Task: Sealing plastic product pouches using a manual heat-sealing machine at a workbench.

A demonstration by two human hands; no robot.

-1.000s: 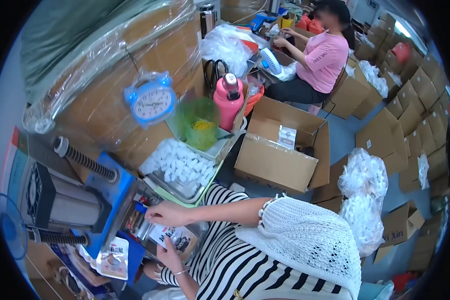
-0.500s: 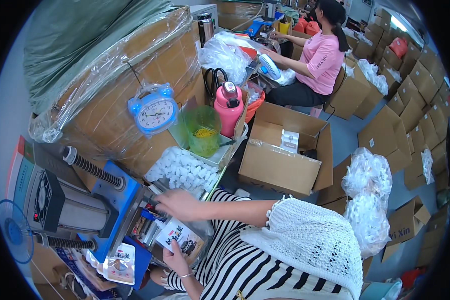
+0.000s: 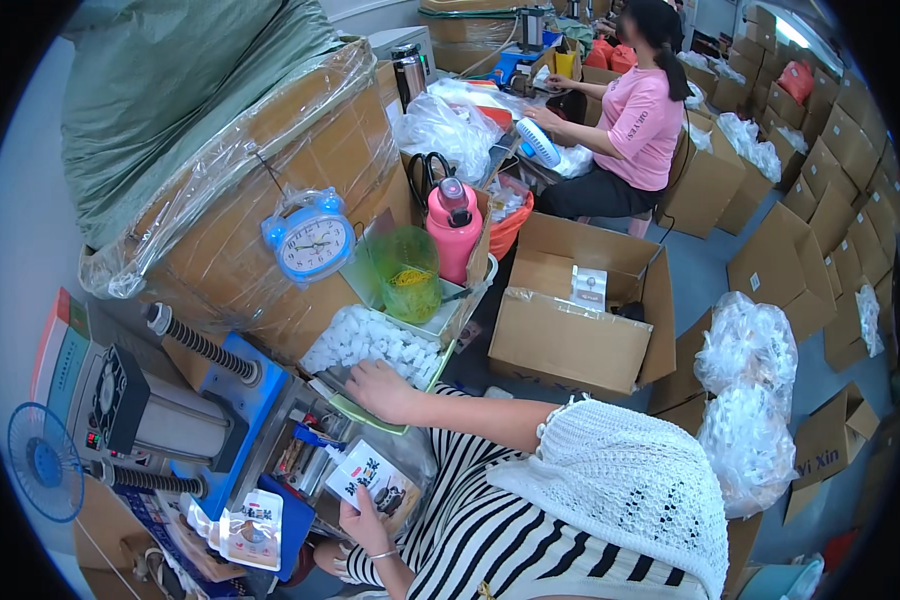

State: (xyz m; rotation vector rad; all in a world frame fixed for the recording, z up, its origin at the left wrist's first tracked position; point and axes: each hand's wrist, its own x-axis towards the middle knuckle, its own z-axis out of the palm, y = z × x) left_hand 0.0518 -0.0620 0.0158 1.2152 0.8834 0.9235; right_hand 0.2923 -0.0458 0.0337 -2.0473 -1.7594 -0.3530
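My left hand (image 3: 367, 522) grips the lower edge of a printed pouch (image 3: 378, 482), white on top with a brown lower part. The pouch stands tilted beside the front of a press machine (image 3: 165, 415). My right hand (image 3: 380, 392) is at the near edge of a green-rimmed tray (image 3: 370, 416), next to a heap of small white plastic pieces (image 3: 370, 338). Its fingers are curled, and their tips are hidden, so what they hold does not show. Blue and metal parts (image 3: 310, 440) sit between the press and the pouch.
More pouches (image 3: 253, 530) lie below the press. A green cup (image 3: 410, 275), a pink bottle (image 3: 456, 230) and a blue clock (image 3: 312, 242) stand beyond the tray. An open carton (image 3: 570, 335) is at right. Farther back sits a person in pink (image 3: 635, 110).
My right hand has moved away from the press and the pouch, up to the tray by the white pieces. My left hand still holds the pouch. The whole view has shifted slightly.
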